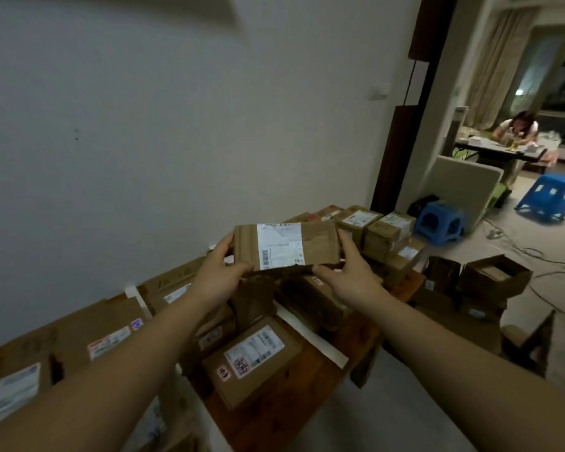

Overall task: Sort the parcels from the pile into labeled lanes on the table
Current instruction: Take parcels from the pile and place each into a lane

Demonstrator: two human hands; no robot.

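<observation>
Centre of frame: a flat brown cardboard parcel point(284, 247) with a white printed shipping label is held in the air above a reddish-brown wooden table point(291, 396), label facing the viewer. The left hand point(222, 272) grips the parcel's left end, thumb on the front face near the lower corner and fingers curled behind the edge. The right hand point(353, 274) grips the right end, fingers wrapped up along that edge and thumb lying under the lower edge.

Just behind the parcel, right of centre, stands a pile of brown cardboard boxes point(382, 233) with white labels. Below the hands, a brown labelled box with a pink sticker point(252, 357) lies on the table beside a white strip point(310, 334) that runs across the tabletop. More labelled brown parcels point(108, 340) fill the lower left, against the plain white wall point(144, 125).

Right of frame: open cardboard cartons point(496, 275) sit on the floor. Above them are two blue plastic stools point(439, 223), the farther one tipped over. At upper right a person point(516, 128) bends over a distant table.
</observation>
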